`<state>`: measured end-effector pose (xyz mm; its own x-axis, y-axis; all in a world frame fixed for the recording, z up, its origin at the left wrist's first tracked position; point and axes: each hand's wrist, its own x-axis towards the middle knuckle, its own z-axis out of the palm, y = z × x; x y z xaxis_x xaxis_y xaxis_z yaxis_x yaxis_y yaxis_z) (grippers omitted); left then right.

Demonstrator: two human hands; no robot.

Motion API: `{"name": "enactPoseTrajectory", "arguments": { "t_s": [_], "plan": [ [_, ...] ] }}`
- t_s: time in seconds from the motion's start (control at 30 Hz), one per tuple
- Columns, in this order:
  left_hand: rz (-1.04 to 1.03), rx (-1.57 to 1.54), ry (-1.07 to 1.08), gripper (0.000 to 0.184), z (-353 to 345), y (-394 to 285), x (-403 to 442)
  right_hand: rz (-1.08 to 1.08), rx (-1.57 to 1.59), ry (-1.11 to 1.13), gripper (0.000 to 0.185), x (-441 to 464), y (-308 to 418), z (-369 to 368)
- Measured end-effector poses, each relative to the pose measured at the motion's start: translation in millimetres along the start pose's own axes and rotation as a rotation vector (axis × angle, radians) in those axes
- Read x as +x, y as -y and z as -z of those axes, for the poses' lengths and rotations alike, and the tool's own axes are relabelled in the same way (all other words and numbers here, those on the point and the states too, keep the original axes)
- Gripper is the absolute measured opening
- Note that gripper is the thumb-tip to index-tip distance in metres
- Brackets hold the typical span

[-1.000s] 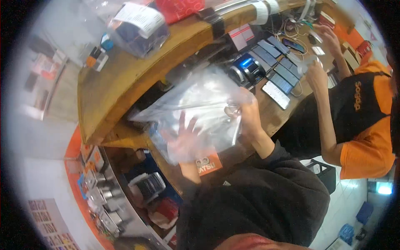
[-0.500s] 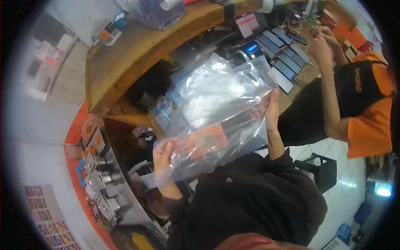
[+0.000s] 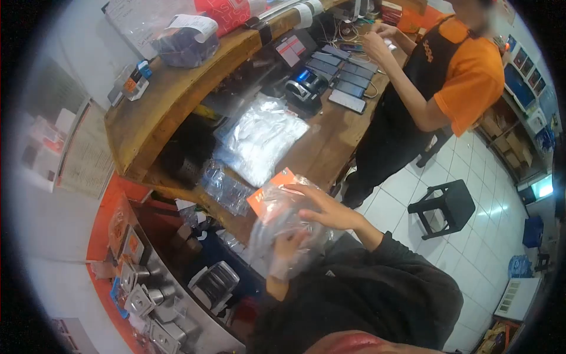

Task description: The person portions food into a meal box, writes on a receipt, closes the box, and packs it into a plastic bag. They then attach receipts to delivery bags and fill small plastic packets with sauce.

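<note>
A clear plastic bag (image 3: 277, 227) is bunched between my hands over the counter's front edge. My left hand (image 3: 288, 248) is behind or inside its film, blurred, and its fingers are hard to make out. From the right, my right hand (image 3: 327, 207) reaches over the bag with fingers spread and touches the film. An orange printed card (image 3: 259, 203) lies on the counter at the bag's upper left. Beyond it rests a pile of clear plastic bags (image 3: 259, 138), with another crumpled clear packet (image 3: 224, 189) to its left.
Several phones (image 3: 348, 100) lie beside a black device (image 3: 305, 88) with a blue display. A co-worker in an orange shirt (image 3: 471, 71) stands at the right, both hands raised over the counter. A black stool (image 3: 445, 206) is on the tiled floor. Metal containers (image 3: 138, 298) line the lower left.
The bag, earlier spread wide between my hands, is now bunched and closer to my body. My hands have come together. The view has shifted, showing more of the co-worker and floor.
</note>
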<state>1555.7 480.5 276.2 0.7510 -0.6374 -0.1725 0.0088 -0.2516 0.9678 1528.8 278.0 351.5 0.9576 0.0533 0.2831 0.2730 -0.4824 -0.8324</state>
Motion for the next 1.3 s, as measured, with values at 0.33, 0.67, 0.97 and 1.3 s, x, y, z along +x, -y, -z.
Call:
{"name": "enactPoseTrajectory", "arguments": {
  "t_s": [0.33,0.67,0.97,1.3],
  "plan": [
    [0.043,-0.478,0.176,0.013,-21.3,-35.0,-55.3,-0.306,0.433,0.004,0.024,-38.3,22.0,-3.9],
    [-0.176,-0.551,-0.407,0.007,-11.2,-35.7,-70.8,-0.193,0.013,0.138,0.039,-48.2,74.5,-64.2],
    [0.009,-0.855,-0.636,0.017,6.5,10.0,-103.0,0.084,0.053,0.294,0.008,-38.9,63.5,-93.3],
    [0.18,-1.065,-0.459,0.016,-0.7,30.6,-100.2,-0.119,0.294,0.584,0.022,-29.7,77.4,-105.8]
  ]
}}
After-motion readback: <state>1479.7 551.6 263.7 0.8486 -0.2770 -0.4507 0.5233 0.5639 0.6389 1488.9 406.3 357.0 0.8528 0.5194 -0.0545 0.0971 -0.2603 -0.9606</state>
